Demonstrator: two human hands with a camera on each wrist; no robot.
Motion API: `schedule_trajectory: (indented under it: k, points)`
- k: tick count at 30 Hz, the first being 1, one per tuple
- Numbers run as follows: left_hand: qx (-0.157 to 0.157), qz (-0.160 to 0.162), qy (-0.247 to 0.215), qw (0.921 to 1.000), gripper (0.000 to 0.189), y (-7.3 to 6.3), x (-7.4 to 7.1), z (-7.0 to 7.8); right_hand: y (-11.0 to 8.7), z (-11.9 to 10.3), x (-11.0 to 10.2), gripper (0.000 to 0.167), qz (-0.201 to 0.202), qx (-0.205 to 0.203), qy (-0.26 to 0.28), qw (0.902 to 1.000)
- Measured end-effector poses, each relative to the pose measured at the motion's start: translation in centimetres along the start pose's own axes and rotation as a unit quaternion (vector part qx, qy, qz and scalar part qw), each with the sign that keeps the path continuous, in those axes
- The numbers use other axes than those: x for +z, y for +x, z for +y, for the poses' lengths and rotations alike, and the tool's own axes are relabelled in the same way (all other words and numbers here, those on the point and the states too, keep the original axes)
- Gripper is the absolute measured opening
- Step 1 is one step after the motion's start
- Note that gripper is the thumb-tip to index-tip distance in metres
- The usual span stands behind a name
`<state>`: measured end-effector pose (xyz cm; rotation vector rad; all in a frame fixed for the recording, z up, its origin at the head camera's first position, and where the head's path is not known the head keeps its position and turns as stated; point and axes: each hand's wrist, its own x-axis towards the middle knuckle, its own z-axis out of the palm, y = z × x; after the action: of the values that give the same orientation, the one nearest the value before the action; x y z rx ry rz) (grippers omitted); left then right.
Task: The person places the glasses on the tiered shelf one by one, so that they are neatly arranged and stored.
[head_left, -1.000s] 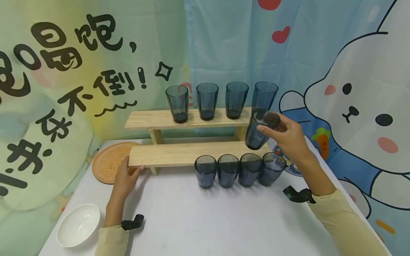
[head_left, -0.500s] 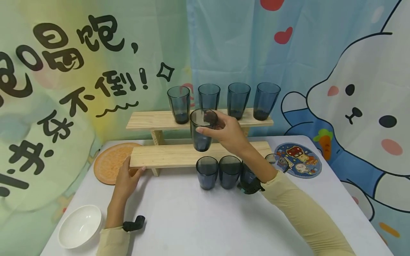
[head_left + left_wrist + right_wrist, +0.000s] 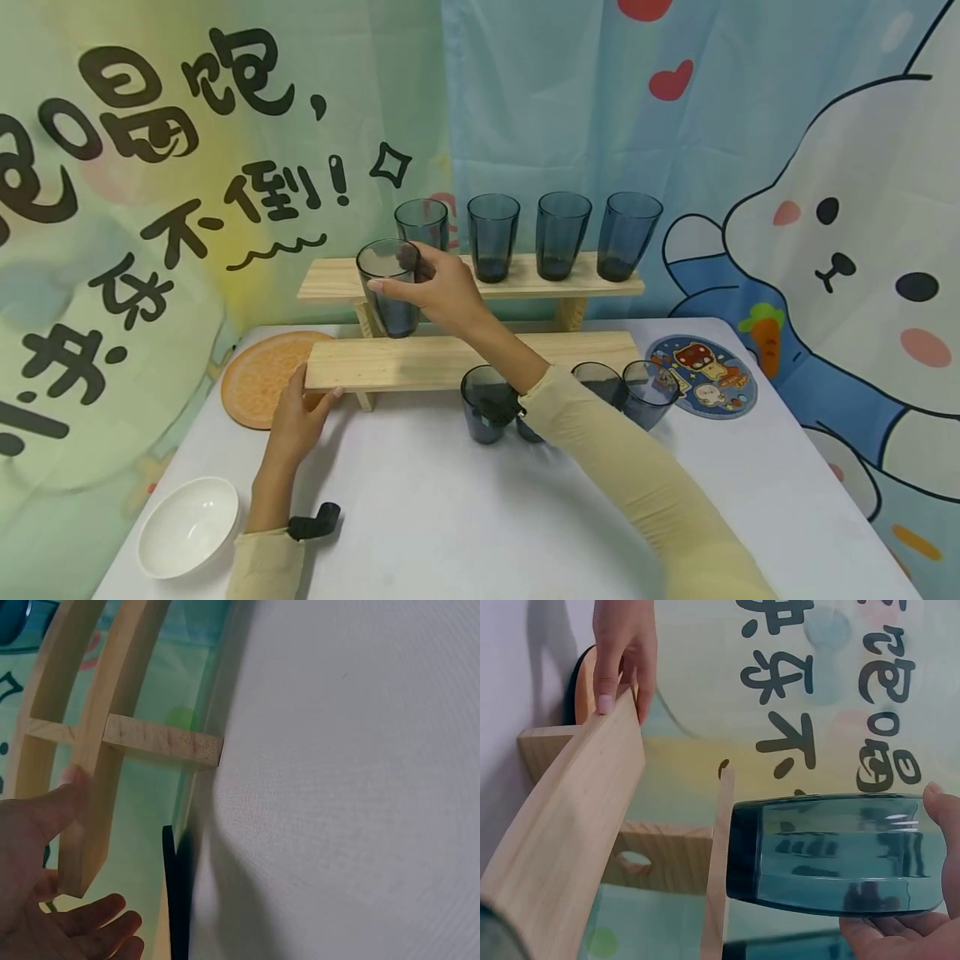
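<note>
My right hand [image 3: 446,292] holds a dark blue-grey drinking glass [image 3: 392,308] upright, thumb on one side and fingers on the other, near its rim. The glass hangs above the left part of the lower board [image 3: 420,363] of a two-tier wooden shelf. In the right wrist view the same glass [image 3: 832,855] lies sideways across the picture, its dark base overlapping the upper board. At the lower board's left end, my left hand [image 3: 296,421] grips the wood; its thumb [image 3: 56,806] presses the board while several fingers stay spread.
Several matching glasses [image 3: 491,237] stand in a row on the upper board [image 3: 337,280]. Other glasses [image 3: 648,400] stand on the table before the shelf, partly behind my right sleeve. A white bowl [image 3: 187,529], an orange round mat [image 3: 258,383] and a blue patterned mat [image 3: 712,387] lie around.
My right hand has carried the glass leftward from the shelf's right end, along the lower board, to its left part. The left hand keeps its grip on the board's end.
</note>
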<state>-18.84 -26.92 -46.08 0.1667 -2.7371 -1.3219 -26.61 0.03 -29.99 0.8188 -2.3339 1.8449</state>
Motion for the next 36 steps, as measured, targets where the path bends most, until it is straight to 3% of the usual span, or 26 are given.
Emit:
schedule_trajectory:
  k: [4,10,19,25,36]
  points:
    - [0.002,0.002,0.002,1.0000,0.083,0.0,-0.1,0.0,1.5,-0.3,1.7,0.044,0.015,0.022,-0.021,0.9994]
    - [0.012,0.006,-0.003,0.9999,0.082,0.0,-0.2,0.1,3.8,-1.4,3.5,0.080,0.035,0.058,-0.065,0.9956]
    - [0.020,0.010,-0.002,0.9998,0.081,0.2,-0.1,-0.1,6.6,-1.6,5.4,0.072,0.072,0.070,-0.094,0.9906]
    - [0.015,0.007,0.001,0.9999,0.083,0.2,-0.2,-0.2,7.8,-0.9,6.3,0.086,0.098,0.079,-0.100,0.9869]
    - [0.000,0.005,0.003,1.0000,0.083,0.2,0.0,-0.2,9.2,-0.5,7.3,0.092,0.127,0.092,-0.090,0.9835]
